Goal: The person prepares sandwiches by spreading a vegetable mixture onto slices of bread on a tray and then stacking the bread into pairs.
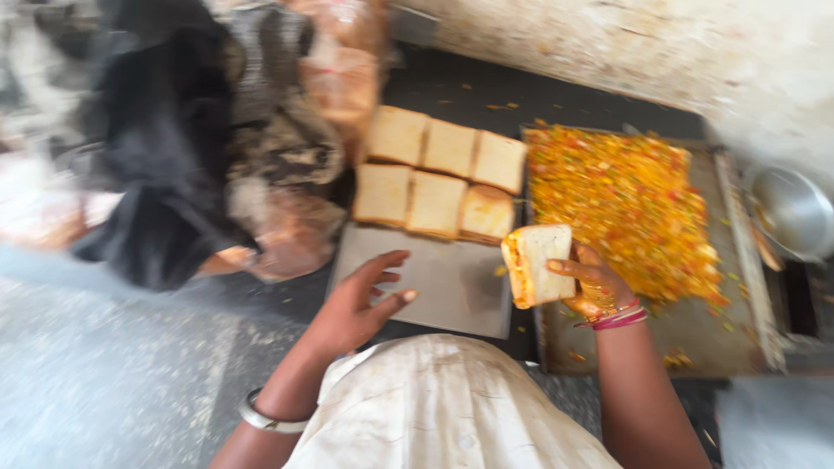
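Pinching sandwich [539, 276] (filled) – right hand [595, 287] fingers behind; left hand [356, 304] spread.

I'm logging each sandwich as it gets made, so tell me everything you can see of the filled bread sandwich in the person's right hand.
The filled white-bread sandwich is two pale square slices with browner crust edges, pressed together over a yellow-orange filling that shows along its left edge. It is held up on edge, slightly tilted, above the seam between the flat grey metal tray and the tray of yellow-orange chopped filling. Only the right hand touches it, fingers gripping its right side. The picture is blurred, so finer detail is lost.
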